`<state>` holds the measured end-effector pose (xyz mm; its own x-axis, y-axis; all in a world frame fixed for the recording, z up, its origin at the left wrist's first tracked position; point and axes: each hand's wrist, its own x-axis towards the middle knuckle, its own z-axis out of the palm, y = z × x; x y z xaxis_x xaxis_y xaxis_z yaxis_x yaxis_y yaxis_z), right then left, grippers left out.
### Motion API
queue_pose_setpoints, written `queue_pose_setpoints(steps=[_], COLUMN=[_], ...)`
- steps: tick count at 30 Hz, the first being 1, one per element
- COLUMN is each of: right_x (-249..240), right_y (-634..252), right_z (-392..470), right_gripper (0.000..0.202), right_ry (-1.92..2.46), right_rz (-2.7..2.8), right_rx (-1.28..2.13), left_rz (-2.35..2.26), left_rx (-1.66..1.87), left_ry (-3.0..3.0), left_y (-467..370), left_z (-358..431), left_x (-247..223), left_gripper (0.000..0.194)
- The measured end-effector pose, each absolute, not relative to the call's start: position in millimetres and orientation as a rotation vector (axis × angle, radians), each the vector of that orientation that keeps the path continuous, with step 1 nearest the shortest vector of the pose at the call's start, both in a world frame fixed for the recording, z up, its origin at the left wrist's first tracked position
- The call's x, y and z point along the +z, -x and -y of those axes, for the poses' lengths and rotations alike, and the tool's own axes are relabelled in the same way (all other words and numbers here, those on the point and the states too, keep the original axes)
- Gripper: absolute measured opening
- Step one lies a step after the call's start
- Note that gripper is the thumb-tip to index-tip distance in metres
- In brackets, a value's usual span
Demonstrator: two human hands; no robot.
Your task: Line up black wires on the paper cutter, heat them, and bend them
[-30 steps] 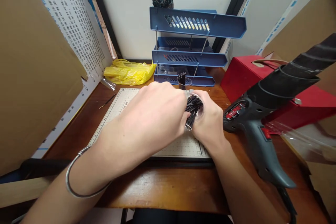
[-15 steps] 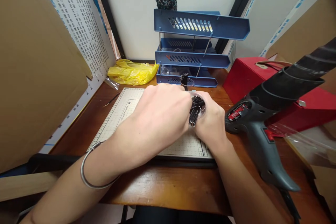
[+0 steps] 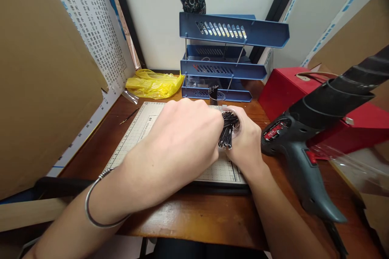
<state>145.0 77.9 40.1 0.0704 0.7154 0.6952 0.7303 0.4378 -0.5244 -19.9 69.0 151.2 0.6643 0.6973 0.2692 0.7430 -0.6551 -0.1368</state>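
My right hand (image 3: 244, 137) is wrapped round a clear plastic cup (image 3: 238, 123), tilted so its round mouth faces me. Inside it is a bundle of thin black wires (image 3: 225, 133) with bright metal tips, leaning out over the lower left of the rim. My left hand (image 3: 182, 137), a metal bangle on its wrist, is closed against the left side of the cup and wires. Its back faces me and hides its fingers, so what they grip cannot be made out. Below both hands lies a cream cutting mat (image 3: 209, 175) with grid lines.
Behind the hands, another clear cup holds upright black wires (image 3: 214, 91). A blue tiered tray (image 3: 223, 68) and a yellow plastic bag (image 3: 154, 84) stand at the back. On the right, a heat gun (image 3: 300, 145) is in front of a red box (image 3: 276, 85). A thin wire (image 3: 130, 115) lies left.
The black wires at the cup's mouth have fanned out wider, and more of them show. My left wrist has shifted slightly left and down. My right hand has hardly moved.
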Motion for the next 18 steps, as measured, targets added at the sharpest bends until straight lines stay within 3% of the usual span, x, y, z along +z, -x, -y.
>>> queue_pose_setpoints(steps=[18], right_x=[40], right_y=[-143], right_z=[-79], right_gripper=[0.03], right_ry=[1.377], right_rz=[1.666], right_rx=[0.036], left_rz=[1.359], left_rx=[-0.295], left_ry=[2.624], left_y=[22], left_z=[-82], left_x=[157], left_gripper=[0.026])
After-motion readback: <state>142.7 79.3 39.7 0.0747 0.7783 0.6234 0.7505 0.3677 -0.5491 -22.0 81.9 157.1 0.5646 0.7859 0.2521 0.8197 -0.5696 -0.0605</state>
